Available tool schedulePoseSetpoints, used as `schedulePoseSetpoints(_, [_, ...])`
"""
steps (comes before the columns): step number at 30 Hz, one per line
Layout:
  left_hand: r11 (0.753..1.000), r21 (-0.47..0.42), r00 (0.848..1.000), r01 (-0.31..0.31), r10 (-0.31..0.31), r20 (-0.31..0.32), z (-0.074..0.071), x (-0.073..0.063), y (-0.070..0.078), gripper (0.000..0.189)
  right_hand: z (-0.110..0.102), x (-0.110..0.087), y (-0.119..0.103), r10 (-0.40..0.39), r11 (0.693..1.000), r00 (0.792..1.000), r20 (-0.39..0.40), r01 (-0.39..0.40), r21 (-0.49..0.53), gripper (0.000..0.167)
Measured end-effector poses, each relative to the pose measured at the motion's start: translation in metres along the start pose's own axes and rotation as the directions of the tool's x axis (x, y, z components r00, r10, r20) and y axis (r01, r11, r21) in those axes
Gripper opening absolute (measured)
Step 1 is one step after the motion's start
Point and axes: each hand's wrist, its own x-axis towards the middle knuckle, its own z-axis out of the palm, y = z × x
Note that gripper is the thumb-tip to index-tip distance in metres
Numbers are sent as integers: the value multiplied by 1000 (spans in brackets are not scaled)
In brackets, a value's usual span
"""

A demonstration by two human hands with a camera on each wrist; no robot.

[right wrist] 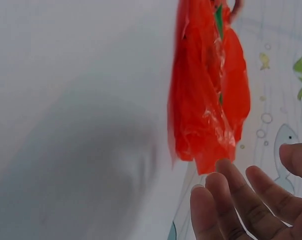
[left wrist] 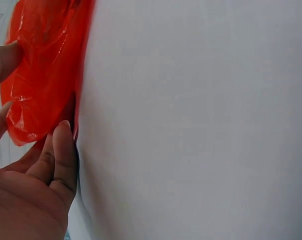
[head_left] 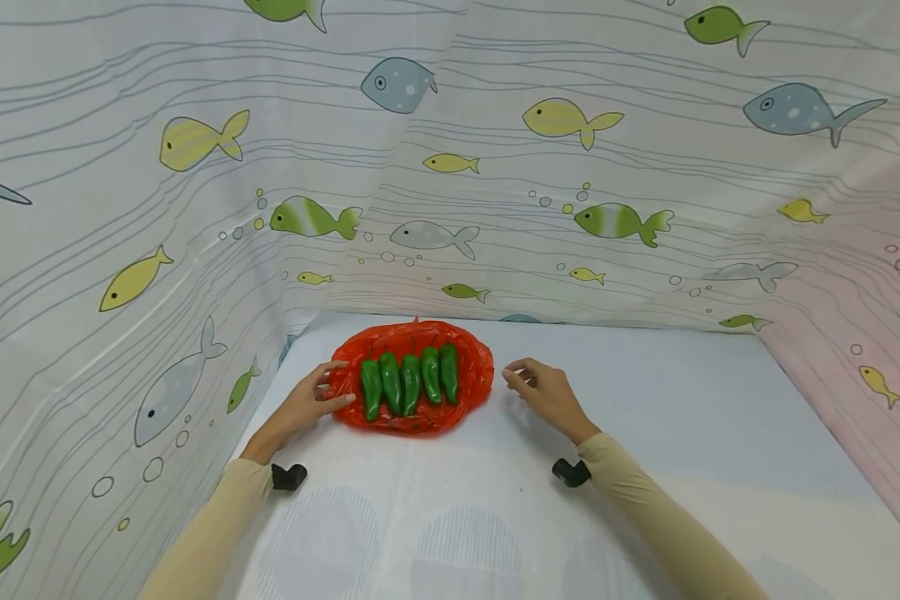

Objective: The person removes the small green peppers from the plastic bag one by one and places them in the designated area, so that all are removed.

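Note:
Several green peppers (head_left: 411,384) lie side by side in an opened red plastic bag (head_left: 474,396) on the table, their stems toward the back. My left hand (head_left: 307,408) is at the bag's left edge, its fingers spread and loosely bent. In the left wrist view, fingertips (left wrist: 63,142) touch the red plastic from the side and from below. My right hand (head_left: 543,392) is just off the bag's right side and holds nothing. In the right wrist view its relaxed fingers (right wrist: 251,205) point toward the end of the bag (right wrist: 206,125).
A white table (head_left: 645,392) spreads to the right and in front of the bag. Fish-printed sheeting (head_left: 495,183) rises behind the table and on both sides. Black wrist devices (head_left: 570,472) sit at both sleeve cuffs.

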Motion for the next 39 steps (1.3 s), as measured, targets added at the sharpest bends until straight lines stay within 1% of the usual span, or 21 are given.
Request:
schedulePoseSetpoints(3, [1000,-2,1000,11,-11,1,0,1,-1,67,5,2,-2,-10,1000,1000,3,10,-1,30])
schedulePoseSetpoints(6, [1000,-10,1000,18,-18,2,0,0,2,67,10,5,-6,-23,1000,1000,3,23,-1,27])
schedulePoseSetpoints(10, [1000,-14,1000,18,-18,3,0,-2,6,67,15,9,-13,-44,999,999,2,44,-14,27])
schedulePoseSetpoints(16, [1000,-14,1000,-4,4,1,0,-2,6,67,25,18,-22,-83,996,997,1,83,-23,25])
schedulePoseSetpoints(20, [999,-21,1000,-31,31,0,0,-3,5,66,32,23,-26,-117,993,993,7,117,-14,22])
schedulePoseSetpoints(22, [999,-27,999,-46,46,2,0,-3,4,65,35,25,-28,-125,992,992,12,125,-13,23])
schedulePoseSetpoints(29, [999,-29,999,-46,46,8,-3,12,-26,71,44,36,-37,-105,994,994,24,106,-39,25])
schedulePoseSetpoints(32, [999,-31,999,-44,44,9,-3,11,-24,72,48,42,-40,-109,993,994,24,110,-48,26])
schedulePoseSetpoints(36, [999,-19,999,-37,37,10,-3,13,-26,72,53,51,-43,-111,992,993,29,112,-65,31])
schedulePoseSetpoints(39, [999,-10,999,-34,34,7,-3,14,-28,71,58,57,-45,-94,992,995,35,97,-75,33])
